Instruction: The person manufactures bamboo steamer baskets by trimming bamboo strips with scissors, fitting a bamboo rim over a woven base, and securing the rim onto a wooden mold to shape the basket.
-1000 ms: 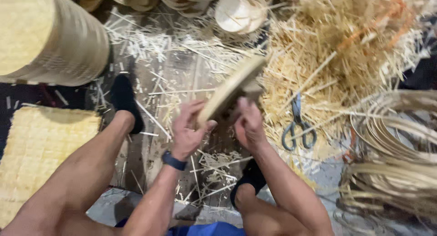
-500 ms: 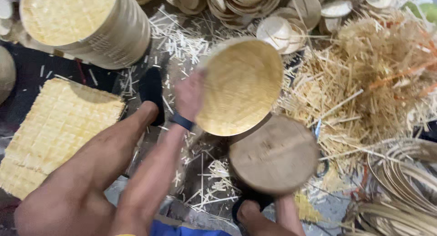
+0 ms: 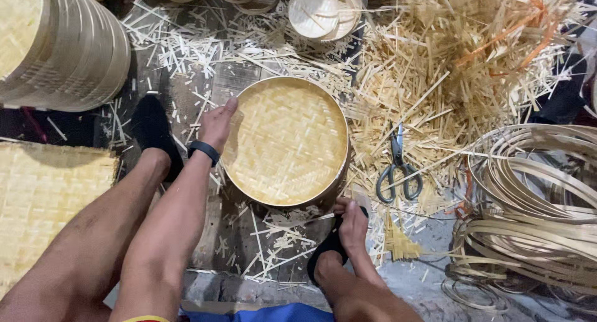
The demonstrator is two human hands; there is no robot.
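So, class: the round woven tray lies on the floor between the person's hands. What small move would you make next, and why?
Probably bring the right hand up onto the woven tray's near rim: only the left hand touches its edge, and the right rests just below it.

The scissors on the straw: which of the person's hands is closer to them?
Right. The right hand rests just below-left of the scissors; the left hand is across the round woven tray, on its far rim.

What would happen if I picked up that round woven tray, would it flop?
Probably not: the round woven tray has a bent hoop rim that likely keeps it stiff. It looks thin, so likely light. Lying flat under the left hand, it seems unlikely to roll.
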